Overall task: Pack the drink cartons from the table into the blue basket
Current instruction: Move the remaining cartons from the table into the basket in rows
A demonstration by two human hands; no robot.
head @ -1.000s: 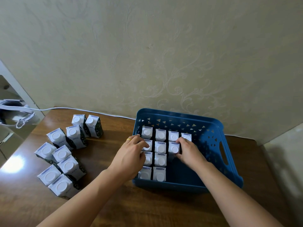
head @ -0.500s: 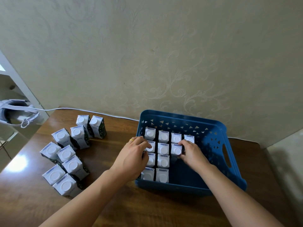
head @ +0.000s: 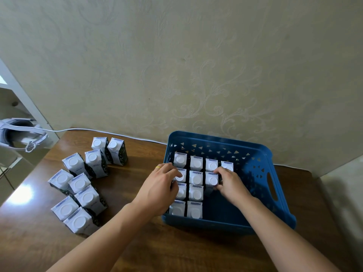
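This looks like a room in a home. Cream wallpaper point(head: 196, 65) embossed with curling floral scrolls fills the upper part of the frame, and below it stands a dark, glossy wooden table point(head: 137, 250) pushed against that wall. A white cable point(head: 102, 130) runs along the table's far edge, and a white door frame point(head: 25, 99) edges the upper left.

A white cable point(head: 110, 132) runs along the patterned wall point(head: 196, 65) at the wooden table's point(head: 137, 167) far edge.
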